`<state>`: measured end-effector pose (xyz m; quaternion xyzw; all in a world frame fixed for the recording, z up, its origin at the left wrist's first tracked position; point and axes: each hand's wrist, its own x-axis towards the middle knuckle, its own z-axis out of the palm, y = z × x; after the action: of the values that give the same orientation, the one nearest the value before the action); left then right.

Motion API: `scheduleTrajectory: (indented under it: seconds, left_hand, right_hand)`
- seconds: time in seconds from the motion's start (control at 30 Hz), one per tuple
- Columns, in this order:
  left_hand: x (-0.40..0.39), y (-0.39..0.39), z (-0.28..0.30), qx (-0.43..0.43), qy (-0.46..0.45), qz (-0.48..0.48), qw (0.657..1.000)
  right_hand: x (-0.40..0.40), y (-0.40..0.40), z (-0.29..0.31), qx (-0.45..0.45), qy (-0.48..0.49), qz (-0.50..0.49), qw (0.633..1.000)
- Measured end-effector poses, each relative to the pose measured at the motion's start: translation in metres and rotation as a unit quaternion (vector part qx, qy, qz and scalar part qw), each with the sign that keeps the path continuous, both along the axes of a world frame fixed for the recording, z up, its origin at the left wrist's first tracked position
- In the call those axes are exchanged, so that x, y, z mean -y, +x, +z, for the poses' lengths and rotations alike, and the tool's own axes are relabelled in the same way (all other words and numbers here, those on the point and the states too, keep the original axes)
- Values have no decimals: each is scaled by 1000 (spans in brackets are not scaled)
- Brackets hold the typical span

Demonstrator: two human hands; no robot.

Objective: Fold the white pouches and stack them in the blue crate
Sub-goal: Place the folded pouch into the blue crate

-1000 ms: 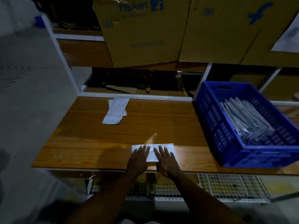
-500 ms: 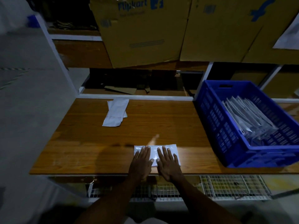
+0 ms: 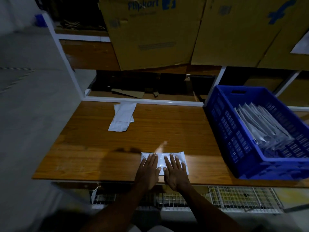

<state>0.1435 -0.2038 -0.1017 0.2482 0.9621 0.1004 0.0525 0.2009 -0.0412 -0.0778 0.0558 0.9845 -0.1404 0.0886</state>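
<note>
Near table edge, head view: both hands flat on one white pouch point(image 3: 163, 160), which lies at the front lip of the table point(image 3: 167, 131).
Left hand point(image 3: 148, 171): fingers straight, spread lightly, pressing the pouch's left half; nothing gripped.
Right hand point(image 3: 175, 173): fingers straight, pressing the right half; thumb tips of the two hands nearly meet over the middle; nothing gripped.
Pouch state: looks folded into a compact rectangle; judged to be the creasing step, with the fold being flattened.
Spare pouches point(image 3: 122, 117): unfolded pair, overlapping, at the far left of the table, well apart from the hands.
Crate point(image 3: 234, 139): blue, at the right end of the table, already holding a leaning row of folded pouches; open room at its near end.
Risk 1: slick film may spring open once pressure comes off, so the fold could be lost on the way to the crate.
Risk 2: pouch sits at the table lip; a push toward the body could slide it off onto the wire shelf point(image 3: 234, 198) below.
Risk 3: the leaning row in the crate could topple if a new pouch is dropped loosely against it.
Light: dim, fine creases not readable.
</note>
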Motion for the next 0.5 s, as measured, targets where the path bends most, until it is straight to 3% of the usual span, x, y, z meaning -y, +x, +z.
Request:
scheduleTrajectory:
  seconds: [0.5]
  left_hand:
    - [-1,1,11,34,-14,-14,999]
  right_hand:
    - [1,-3,8,37,5,2,999]
